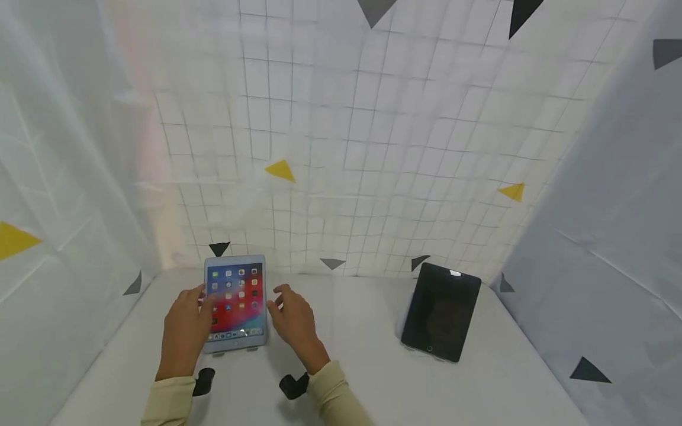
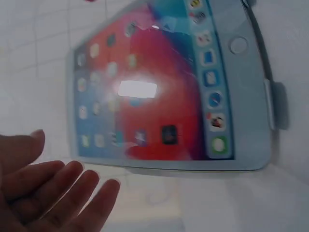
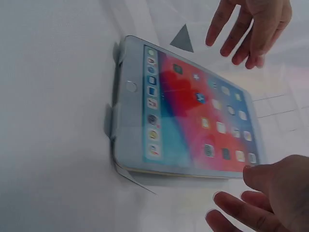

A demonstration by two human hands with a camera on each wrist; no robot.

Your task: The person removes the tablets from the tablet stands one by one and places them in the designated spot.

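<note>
A white-framed tablet [image 1: 234,302] leans upright on a stand, its screen lit with rows of app icons over a red and blue background. At its left edge is my left hand [image 1: 186,319], fingers extended; in the left wrist view the fingertips show beside the tablet's edge, holding nothing. On the other side my right hand [image 1: 295,322] is close to the right edge, with fingers loosely bent and slightly spread. The right wrist view shows its thumb [image 3: 258,178] right at the tablet's upper corner. Small stand clips [image 2: 269,104] support the tablet's bottom edge.
A black tablet [image 1: 442,313] with a dark screen leans on another stand to the right. White sheeting with grid lines [image 1: 341,148] hangs behind the white table [image 1: 351,367], and side sheets [image 1: 575,266] flank it. Yellow and black triangles mark the sheeting. Black wrist pieces [image 1: 294,386] sit near my cuffs.
</note>
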